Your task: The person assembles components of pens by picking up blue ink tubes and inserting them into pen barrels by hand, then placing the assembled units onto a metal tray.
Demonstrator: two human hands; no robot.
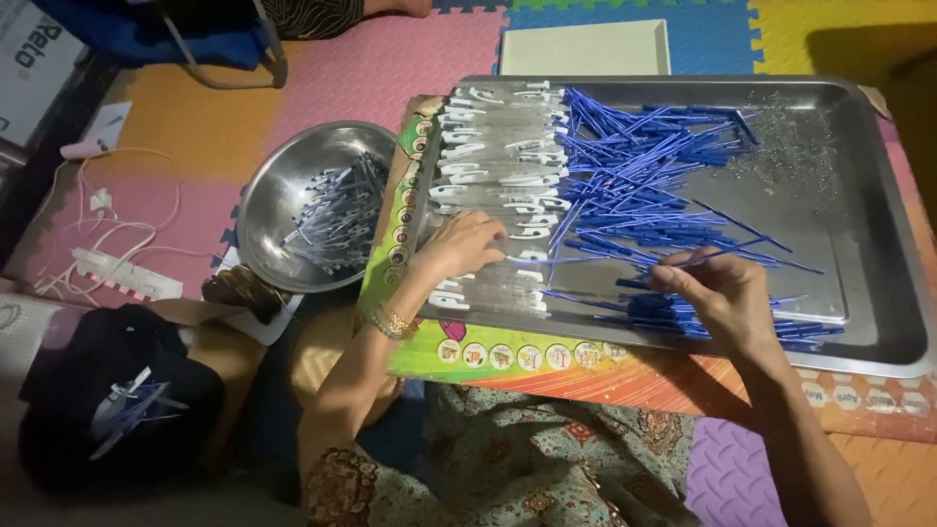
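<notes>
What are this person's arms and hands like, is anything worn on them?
Both arms are bare, with no sleeves or gloves in view. The left hand has gold-coloured bracelets at the wrist. The right hand and its wrist show no jewellery or watch. No rings can be made out on the fingers of either hand.

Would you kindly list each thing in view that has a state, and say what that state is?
Left hand: resting on the clear pen barrels, fingers curled.
Right hand: pinching one blue refill.
Metal tray: holding barrels at its left, loose blue refills in the middle, small bits top right.
Steel bowl: partly filled with assembled pens.
Black bag: open, with a few pens inside.
</notes>
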